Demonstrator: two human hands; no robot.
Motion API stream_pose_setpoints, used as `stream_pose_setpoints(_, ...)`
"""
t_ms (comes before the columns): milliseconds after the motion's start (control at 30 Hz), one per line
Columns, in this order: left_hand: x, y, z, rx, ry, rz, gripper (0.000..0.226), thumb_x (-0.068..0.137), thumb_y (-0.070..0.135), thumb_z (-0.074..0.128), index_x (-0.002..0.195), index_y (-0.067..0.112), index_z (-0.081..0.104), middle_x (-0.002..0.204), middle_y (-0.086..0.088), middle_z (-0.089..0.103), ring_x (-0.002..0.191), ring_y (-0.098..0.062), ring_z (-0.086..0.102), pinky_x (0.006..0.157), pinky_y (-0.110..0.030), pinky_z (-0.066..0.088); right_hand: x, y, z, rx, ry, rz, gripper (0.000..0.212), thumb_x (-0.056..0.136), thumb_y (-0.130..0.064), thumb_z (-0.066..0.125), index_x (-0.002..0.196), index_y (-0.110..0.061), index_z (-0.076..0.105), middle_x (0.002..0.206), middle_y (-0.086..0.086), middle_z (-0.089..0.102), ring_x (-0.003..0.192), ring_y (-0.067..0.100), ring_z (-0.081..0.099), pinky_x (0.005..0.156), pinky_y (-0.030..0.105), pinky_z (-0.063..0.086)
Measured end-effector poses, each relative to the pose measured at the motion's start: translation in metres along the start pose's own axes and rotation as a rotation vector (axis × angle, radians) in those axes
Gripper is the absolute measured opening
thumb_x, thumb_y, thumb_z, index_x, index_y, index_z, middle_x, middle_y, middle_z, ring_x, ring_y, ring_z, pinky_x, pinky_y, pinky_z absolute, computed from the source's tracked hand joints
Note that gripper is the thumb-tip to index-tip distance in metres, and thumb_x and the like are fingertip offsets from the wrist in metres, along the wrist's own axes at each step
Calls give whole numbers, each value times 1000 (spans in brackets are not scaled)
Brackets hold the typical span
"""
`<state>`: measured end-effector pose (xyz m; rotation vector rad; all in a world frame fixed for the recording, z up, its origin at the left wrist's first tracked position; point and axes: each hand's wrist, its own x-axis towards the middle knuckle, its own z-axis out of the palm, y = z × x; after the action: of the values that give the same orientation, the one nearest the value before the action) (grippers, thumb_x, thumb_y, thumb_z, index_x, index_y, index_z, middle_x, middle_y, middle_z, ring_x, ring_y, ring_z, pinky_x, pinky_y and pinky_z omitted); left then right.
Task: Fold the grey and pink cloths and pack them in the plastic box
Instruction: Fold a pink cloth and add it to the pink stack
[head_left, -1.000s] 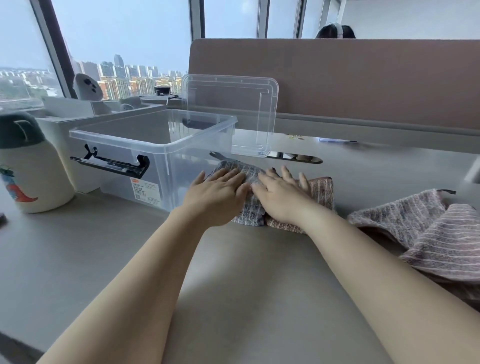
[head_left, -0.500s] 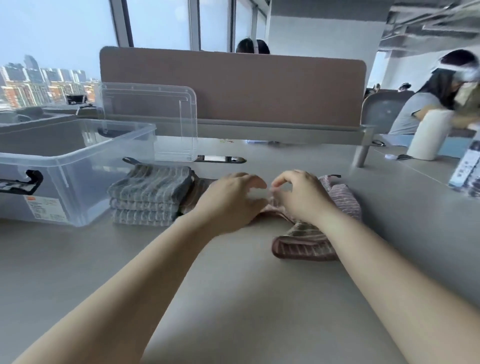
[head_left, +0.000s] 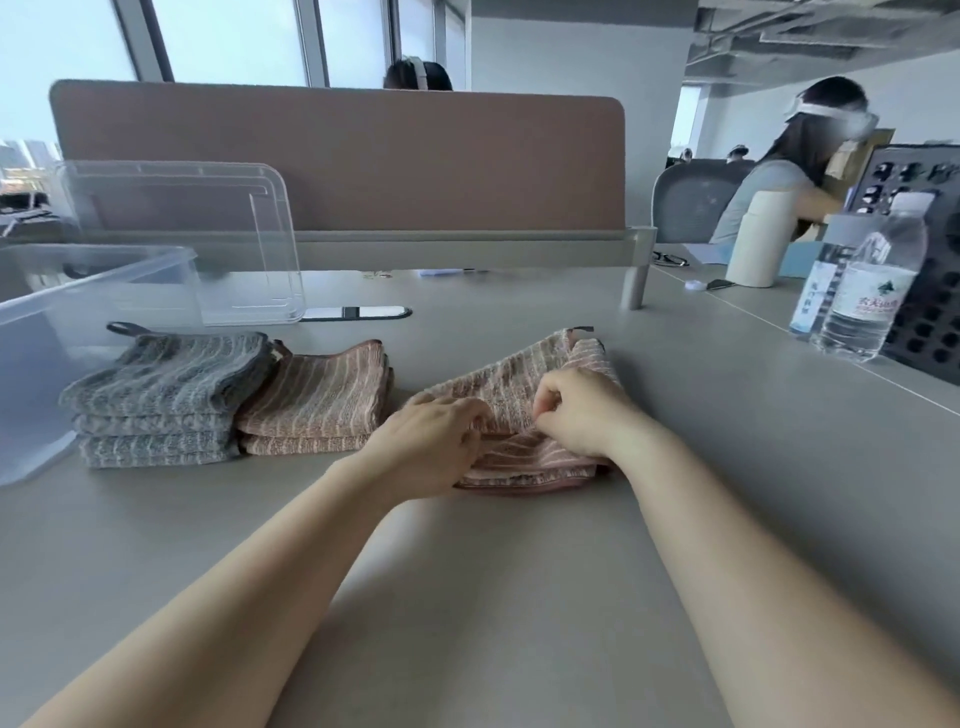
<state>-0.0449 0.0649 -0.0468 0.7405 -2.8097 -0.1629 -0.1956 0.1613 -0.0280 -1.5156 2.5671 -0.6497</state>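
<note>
A loose pink striped cloth lies rumpled on the desk in the middle of the view. My left hand pinches its near-left edge and my right hand pinches the fabric a little to the right. To the left sits a folded stack of grey cloths, with a folded stack of pink cloths touching its right side. The clear plastic box stands open at the far left. Its clear lid leans upright against the desk divider behind it.
A brown divider panel closes off the back of the desk. Two water bottles and a black perforated tray stand at the right. A white cup and a seated person are at the neighbouring desk.
My view swung right, away from the box. Both hands left the folded stacks and moved to the loose pink cloth, where they now pinch its fabric.
</note>
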Motion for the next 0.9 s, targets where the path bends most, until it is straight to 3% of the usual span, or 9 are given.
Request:
stream_pose_setpoints(100,2,2,-1,-41,54,3,32,92,39,54,122,30,60,122,2,56,119,-19,50,95,-27,38,-3,4,-7,-100,44,37,26,82,-6,53,70,-27,63,96,-5,63,97,22,60,86,33,50)
stream_pose_setpoints(200,3,3,0,-73,127,-23,16,89,36,59,101,27,66,96,8,53,103,-19,57,76,-27,41,-4,11,-13,-249,150,91,30,80,-3,52,90,-22,72,111,6,64,109,30,56,94,36,47)
stream_pose_setpoints(333,3,-1,7,-50,294,-28,16,94,33,49,102,21,58,115,2,57,112,-24,50,91,-34,41,0,19,-14,-274,219,190,35,80,-1,50,104,-18,70,120,8,63,111,32,57,94,37,47)
stream_pose_setpoints(433,7,-3,2,-474,396,-133,10,98,21,43,100,13,48,100,-8,65,95,-31,59,85,-44,47,4,15,-9,-209,264,79,38,81,-1,52,109,-21,67,122,7,60,114,31,54,94,34,44)
stream_pose_setpoints(567,5,-2,-16,-874,572,-244,12,101,24,41,98,13,43,67,0,58,52,-8,55,56,-30,43,9,1,2,135,173,-201,62,71,-5,62,129,-26,52,134,3,53,125,23,48,104,38,40)
stream_pose_setpoints(667,3,-5,-26,-1054,620,-288,13,99,34,42,94,23,45,81,-6,59,75,-23,61,74,-44,51,6,-10,8,303,13,-331,68,67,-13,79,129,-22,54,136,2,51,128,14,45,109,26,32)
stream_pose_setpoints(733,2,-6,-33,-1212,613,-335,13,99,36,44,91,25,48,88,-7,62,86,-31,63,86,-54,52,9,-11,13,315,-42,-412,57,67,-21,83,120,-20,63,133,2,55,126,12,47,110,26,32)
stream_pose_setpoints(833,-2,-3,-38,-1419,544,-351,17,97,35,49,96,17,49,88,-8,62,86,-29,63,89,-57,51,10,-15,17,480,-30,-400,9,86,-9,64,93,-12,67,101,9,69,98,27,63,96,44,45)
stream_pose_setpoints(900,-3,-2,-38,-1440,479,-329,27,94,36,55,106,12,51,96,-13,64,93,-34,65,89,-57,51,8,-19,16,642,35,-315,12,95,-11,51,86,-13,59,83,8,66,77,26,59,86,46,46)
